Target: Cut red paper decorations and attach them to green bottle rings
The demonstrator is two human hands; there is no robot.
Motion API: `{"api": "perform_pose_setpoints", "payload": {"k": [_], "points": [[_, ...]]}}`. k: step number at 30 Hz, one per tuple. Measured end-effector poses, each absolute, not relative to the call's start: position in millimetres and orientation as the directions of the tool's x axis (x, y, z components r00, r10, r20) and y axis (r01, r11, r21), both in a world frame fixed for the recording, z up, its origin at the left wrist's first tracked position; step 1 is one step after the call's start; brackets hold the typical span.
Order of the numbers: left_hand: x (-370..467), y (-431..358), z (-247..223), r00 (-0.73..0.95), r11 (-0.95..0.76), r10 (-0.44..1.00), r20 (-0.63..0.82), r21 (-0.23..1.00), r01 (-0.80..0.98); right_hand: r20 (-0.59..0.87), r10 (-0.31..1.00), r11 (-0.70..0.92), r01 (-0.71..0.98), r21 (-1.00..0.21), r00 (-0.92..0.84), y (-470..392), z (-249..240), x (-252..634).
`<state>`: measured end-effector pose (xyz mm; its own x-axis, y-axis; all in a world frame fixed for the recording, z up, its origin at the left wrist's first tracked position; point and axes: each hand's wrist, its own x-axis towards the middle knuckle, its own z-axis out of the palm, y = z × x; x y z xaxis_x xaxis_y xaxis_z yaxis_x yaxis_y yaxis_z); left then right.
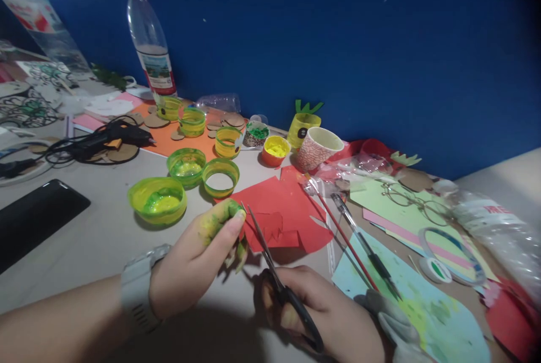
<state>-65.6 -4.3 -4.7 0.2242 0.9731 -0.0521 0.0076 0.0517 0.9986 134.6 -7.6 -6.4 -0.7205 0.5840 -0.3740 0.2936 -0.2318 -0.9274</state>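
My left hand (pixel 198 259), marked with green and yellow paint, is closed in a pinch with thumb against forefinger. Whatever lies in that pinch is too small or hidden to name. My right hand (pixel 316 312) grips scissors (pixel 267 247) by their black handles. The blades point up and away, slightly parted, their tips close beside my left thumb. Behind the blades lies cut red paper (pixel 287 205) on the table. Left of it stand a green-and-yellow painted bowl (pixel 156 213) and a painted ring (pixel 220 180).
A red-capped bottle (pixel 154 58) stands at the back left, near a black glue gun (pixel 112 137) and its cable. A phone (pixel 40 219) lies at left. To the right are a brush (pixel 346 239), a pen (pixel 367 250), glasses (pixel 416 202) and a paper cup (pixel 319 149).
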Motion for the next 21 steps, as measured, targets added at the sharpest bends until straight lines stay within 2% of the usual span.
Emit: {"api": "perform_pose_setpoints", "payload": {"k": [10, 21], "points": [[-65.6, -3.4, -8.6, 0.252, 0.071, 0.966, -0.057, 0.996, -0.045, -0.341, 0.606, -0.186, 0.289, -0.939, -0.719, -7.0, -6.8, 134.4], [-65.4, -4.1, -11.8, 0.234, 0.067, 0.971, -0.052, 0.996, -0.057, -0.363, 0.594, -0.233, 0.278, -0.932, -0.718, -9.0, -7.0, 134.2]]}}
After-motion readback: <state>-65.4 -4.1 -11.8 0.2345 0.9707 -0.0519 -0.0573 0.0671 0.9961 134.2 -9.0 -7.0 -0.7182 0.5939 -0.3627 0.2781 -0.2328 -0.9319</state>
